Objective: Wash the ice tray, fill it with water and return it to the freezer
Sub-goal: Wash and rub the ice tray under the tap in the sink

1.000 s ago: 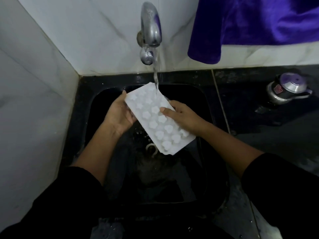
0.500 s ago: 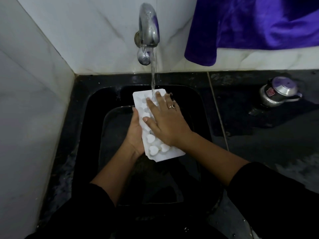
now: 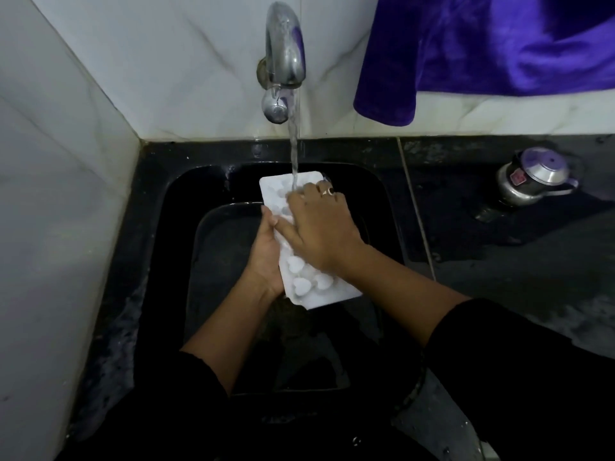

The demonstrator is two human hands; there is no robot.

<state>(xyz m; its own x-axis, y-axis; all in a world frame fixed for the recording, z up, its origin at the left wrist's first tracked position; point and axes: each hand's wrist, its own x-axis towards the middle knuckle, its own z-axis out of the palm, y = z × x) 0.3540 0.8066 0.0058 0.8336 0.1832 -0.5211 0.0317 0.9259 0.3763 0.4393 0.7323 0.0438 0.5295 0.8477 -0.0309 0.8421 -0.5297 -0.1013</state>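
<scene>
Gripping one ice tray [image 3: 311, 289], left hand [image 3: 266, 257] (right hand [image 3: 319, 227] rests atop).

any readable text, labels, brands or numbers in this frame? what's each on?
No text can be read in this frame.
Red label on the metal pot on the counter: print too small and blurred to read.
Ice tray, tap, purple cloth: no markings visible.
</scene>
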